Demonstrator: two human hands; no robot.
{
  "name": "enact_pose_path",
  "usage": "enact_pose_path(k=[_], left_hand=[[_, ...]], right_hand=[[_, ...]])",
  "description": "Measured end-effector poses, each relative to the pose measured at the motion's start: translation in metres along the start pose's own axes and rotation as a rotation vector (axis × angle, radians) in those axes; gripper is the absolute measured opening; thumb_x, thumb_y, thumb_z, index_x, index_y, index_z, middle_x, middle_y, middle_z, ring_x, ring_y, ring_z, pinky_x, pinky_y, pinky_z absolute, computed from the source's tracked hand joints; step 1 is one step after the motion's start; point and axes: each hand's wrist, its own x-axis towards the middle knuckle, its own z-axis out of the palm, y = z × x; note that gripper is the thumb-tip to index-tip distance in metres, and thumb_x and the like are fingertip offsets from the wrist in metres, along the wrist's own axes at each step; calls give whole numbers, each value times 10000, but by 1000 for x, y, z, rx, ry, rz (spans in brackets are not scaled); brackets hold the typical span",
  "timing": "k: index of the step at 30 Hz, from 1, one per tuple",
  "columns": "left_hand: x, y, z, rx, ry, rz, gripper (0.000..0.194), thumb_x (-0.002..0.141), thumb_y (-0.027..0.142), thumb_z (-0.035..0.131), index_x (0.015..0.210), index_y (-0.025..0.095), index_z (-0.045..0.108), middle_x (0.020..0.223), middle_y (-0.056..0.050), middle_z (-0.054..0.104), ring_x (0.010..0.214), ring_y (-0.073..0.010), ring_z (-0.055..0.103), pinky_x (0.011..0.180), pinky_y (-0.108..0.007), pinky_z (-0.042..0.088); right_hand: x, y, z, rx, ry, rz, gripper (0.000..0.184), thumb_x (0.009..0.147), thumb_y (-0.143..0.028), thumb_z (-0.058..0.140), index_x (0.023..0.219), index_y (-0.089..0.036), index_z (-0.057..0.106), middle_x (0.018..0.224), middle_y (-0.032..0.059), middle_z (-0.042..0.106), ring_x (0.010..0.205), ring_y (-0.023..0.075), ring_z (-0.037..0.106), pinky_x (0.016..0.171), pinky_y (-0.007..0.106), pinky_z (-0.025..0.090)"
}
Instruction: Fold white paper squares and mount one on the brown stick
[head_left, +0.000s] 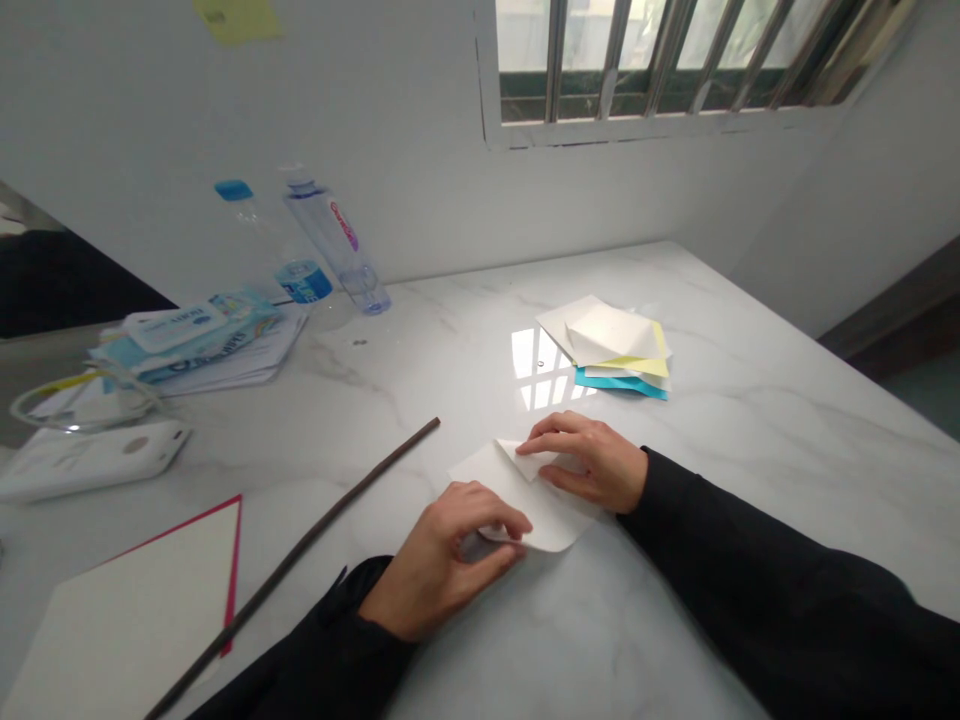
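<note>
A white sheet of paper (541, 510) lies partly folded on the marble table (750, 420) just in front of me. My left hand (442, 555) pinches the near folded edge of the sheet between thumb and fingers. My right hand (592, 462) rests on the far side, fingers pressed together on a small turned-up corner flap. Both arms wear black sleeves.
A stack of white, yellow and blue papers (615, 350) lies beyond my hands. A long dark rod (315, 540) slants across the left. A large white sheet with a red edge (142, 620) sits at near left. Two plastic bottles (330, 240), a wipes pack (195, 330) and a white device (90, 455) stand at far left.
</note>
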Motion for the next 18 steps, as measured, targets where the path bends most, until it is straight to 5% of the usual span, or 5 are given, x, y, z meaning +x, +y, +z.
enact_pose_path(k=[3,9,14,18], left_hand=[[2,0,-4,13,-101,72,62,900,206,701,874,253,732,919,-6,738,913,-193,648,914,-371,455],[2,0,-2,74,-61,51,116,938,241,674,837,236,732,921,-12,698,907,-188,616,878,-351,447],[4,2,3,69,29,-20,113,962,238,629,874,229,700,870,2,700,865,-179,622,828,-329,458],[4,0,7,106,96,-55,150,937,216,651,1079,255,682,883,14,677,848,-170,620,810,-321,473]], right_hand=[[1,0,-1,-15,-12,-1,318,898,-154,671,1200,-238,722,1152,93,681,1033,230,645,954,410,535],[2,-4,-4,-69,-27,-28,233,948,-245,664,1165,-234,747,1137,93,694,969,225,616,900,408,536],[2,-2,-3,-55,-17,-56,266,969,-163,599,1168,-256,750,1095,71,699,929,206,605,874,382,530],[1,-1,0,-55,-24,-7,276,923,-158,654,1162,-251,753,1074,75,672,925,205,622,862,372,532]])
